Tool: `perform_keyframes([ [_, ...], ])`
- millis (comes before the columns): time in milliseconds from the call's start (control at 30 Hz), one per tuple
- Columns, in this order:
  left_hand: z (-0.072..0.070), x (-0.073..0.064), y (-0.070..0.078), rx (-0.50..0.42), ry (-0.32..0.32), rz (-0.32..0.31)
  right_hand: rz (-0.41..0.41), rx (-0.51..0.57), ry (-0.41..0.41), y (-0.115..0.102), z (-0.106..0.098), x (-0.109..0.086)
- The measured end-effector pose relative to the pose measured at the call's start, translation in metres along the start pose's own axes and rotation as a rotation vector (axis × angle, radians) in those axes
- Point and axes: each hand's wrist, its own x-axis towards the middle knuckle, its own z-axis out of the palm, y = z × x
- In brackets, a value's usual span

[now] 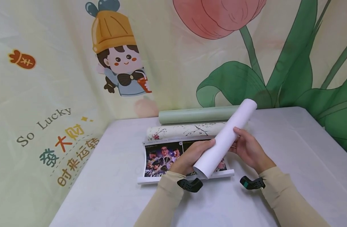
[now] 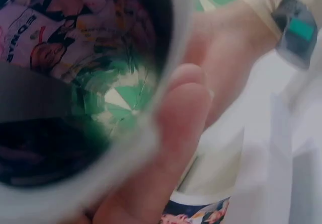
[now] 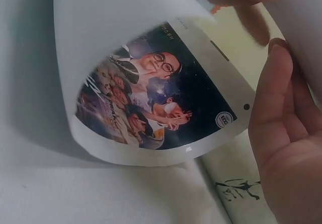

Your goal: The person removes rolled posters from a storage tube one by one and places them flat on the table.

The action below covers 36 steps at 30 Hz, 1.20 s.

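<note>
A white rolled-up poster [image 1: 228,138] slants over the table in the head view, upper end to the right. My left hand [image 1: 192,154] grips its lower part, thumb along the outer side. My right hand [image 1: 251,149] holds it higher up, thumb on the near surface and fingers partly hidden behind. Through the roll's open end [image 2: 126,98], the left wrist view shows dark printed pictures on the inner face. Beneath lies a partly unrolled poster [image 1: 163,159] with pictures of people, its front edge curled up, partly covered by my left hand and the roll.
Behind the flat poster is a white roll with a blossom-branch pattern [image 1: 187,129]. A pale green roll [image 1: 196,115] lies farther back, along the table's [image 1: 119,151] rear edge. A printed curtain [image 1: 173,63] hangs behind the table and along its left.
</note>
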Motion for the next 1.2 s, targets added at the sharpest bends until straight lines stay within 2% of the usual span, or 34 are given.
perform_keyframes([
  [167,-0.001,-0.001,-0.002,0.107,0.058,0.026,-0.007,-0.023,0.014,0.002,0.005,0.0],
  [333,-0.003,0.0,-0.001,0.236,0.154,0.133,-0.067,-0.102,-0.001,0.0,0.012,-0.001],
  [433,-0.004,0.001,-0.001,0.277,0.212,0.177,-0.085,-0.15,0.034,0.0,0.016,-0.003],
  [500,-0.003,0.001,-0.002,0.339,0.26,0.195,-0.085,-0.177,0.075,-0.001,0.019,-0.004],
  [567,-0.002,0.001,-0.002,0.451,0.327,0.205,-0.085,-0.21,0.12,-0.001,0.022,-0.006],
  [733,0.006,0.0,-0.003,0.841,0.482,0.246,-0.126,-0.291,0.211,-0.002,0.029,-0.009],
  [900,0.018,-0.002,-0.001,1.127,0.555,0.321,-0.156,-0.315,0.285,-0.005,0.035,-0.011],
  [1067,0.032,-0.01,0.003,1.319,0.589,0.371,-0.124,-0.318,0.314,-0.005,0.04,-0.012],
  [1133,0.037,-0.013,0.005,1.367,0.598,0.387,-0.124,-0.328,0.321,-0.005,0.042,-0.012],
  [1200,0.041,-0.015,0.007,1.374,0.596,0.395,-0.128,-0.328,0.325,-0.006,0.042,-0.012],
])
